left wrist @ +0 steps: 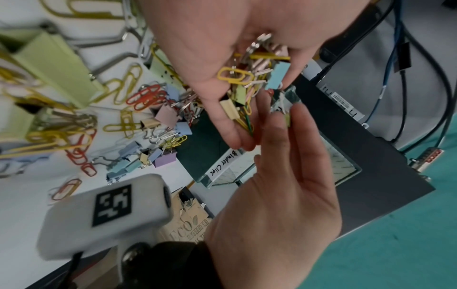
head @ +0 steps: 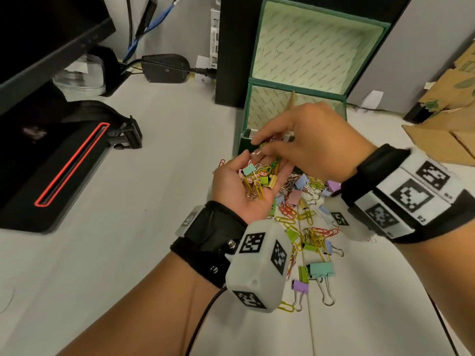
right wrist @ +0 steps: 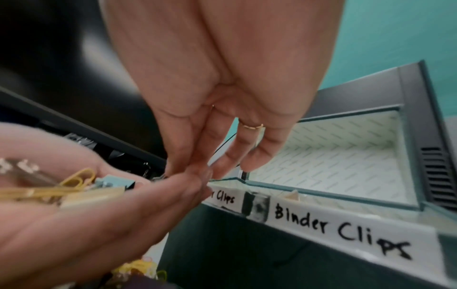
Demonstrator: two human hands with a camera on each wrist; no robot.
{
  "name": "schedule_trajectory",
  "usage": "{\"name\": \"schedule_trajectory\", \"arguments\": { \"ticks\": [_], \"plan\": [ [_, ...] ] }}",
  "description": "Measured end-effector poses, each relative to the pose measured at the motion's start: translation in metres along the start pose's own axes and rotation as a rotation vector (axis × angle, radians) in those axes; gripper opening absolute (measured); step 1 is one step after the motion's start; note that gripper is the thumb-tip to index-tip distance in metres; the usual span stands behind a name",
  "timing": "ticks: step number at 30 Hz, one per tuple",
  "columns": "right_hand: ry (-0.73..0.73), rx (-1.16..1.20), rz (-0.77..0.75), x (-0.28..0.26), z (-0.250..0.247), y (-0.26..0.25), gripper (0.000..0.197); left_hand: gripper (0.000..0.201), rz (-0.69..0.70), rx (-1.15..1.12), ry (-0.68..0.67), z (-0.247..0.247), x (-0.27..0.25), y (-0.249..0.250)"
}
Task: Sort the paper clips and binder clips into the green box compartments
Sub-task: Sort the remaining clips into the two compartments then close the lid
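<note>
Our left hand (head: 237,187) lies palm up with the fingers loosely cupped, cradling a small heap of mixed clips (head: 258,177): yellow, pink and green paper clips tangled with mint, cream and green binder clips. Our right hand (head: 312,142) reaches across from the right, its fingers (right wrist: 197,152) drawn narrowly together with the tips down on that heap near the left fingertips; whether they actually pinch a clip we cannot tell, because the tips are blurred. A thin ring (right wrist: 252,126) sits on one right finger. Both hands hover just in front of the green box (head: 245,104), whose lid stands open behind it. A white strip along its front rim carries handwritten labels, one reading "Binder Clips" (right wrist: 341,232), and the compartment behind that label shows only its patterned paper lining. Beneath and behind the hands, a loose pile of clips (head: 312,227) spreads over the white table (head: 115,253). A black monitor base with a red outline (head: 69,165) sits to the left, cables and a power adapter (head: 167,69) lie at the back, and cardboard (head: 442,140) is on the right.
</note>
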State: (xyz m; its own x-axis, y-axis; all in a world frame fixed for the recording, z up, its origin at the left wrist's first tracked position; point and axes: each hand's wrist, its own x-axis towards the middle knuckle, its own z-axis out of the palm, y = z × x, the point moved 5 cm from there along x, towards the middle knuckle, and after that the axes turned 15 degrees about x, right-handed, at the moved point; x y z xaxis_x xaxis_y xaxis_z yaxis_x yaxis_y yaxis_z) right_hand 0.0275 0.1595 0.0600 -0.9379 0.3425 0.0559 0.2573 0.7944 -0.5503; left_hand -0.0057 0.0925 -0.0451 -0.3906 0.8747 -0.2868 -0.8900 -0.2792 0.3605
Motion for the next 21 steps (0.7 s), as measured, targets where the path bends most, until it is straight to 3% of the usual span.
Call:
{"name": "schedule_trajectory", "arguments": {
  "ticks": [4,12,13,17,21],
  "plan": [
    [0.112,0.101,0.022,-0.003,-0.018,0.008,0.016,0.044,-0.026,0.052,-0.011,0.000,0.001,0.000],
    [0.535,0.064,0.075,-0.010,-0.080,0.036,0.009,0.048,-0.035,0.074,-0.023,-0.003,0.002,0.002],
    [0.513,0.023,0.126,-0.009,-0.080,0.042,0.008,0.049,-0.037,0.071,-0.029,-0.003,0.003,0.001],
    [0.140,-0.242,0.370,-0.012,-0.057,0.060,0.016,0.051,-0.037,0.062,-0.030,-0.005,0.003,0.001],
    [0.143,-0.178,0.221,-0.023,-0.046,0.030,0.016,0.051,-0.030,0.058,-0.024,-0.004,0.002,0.002]
  ]
}}
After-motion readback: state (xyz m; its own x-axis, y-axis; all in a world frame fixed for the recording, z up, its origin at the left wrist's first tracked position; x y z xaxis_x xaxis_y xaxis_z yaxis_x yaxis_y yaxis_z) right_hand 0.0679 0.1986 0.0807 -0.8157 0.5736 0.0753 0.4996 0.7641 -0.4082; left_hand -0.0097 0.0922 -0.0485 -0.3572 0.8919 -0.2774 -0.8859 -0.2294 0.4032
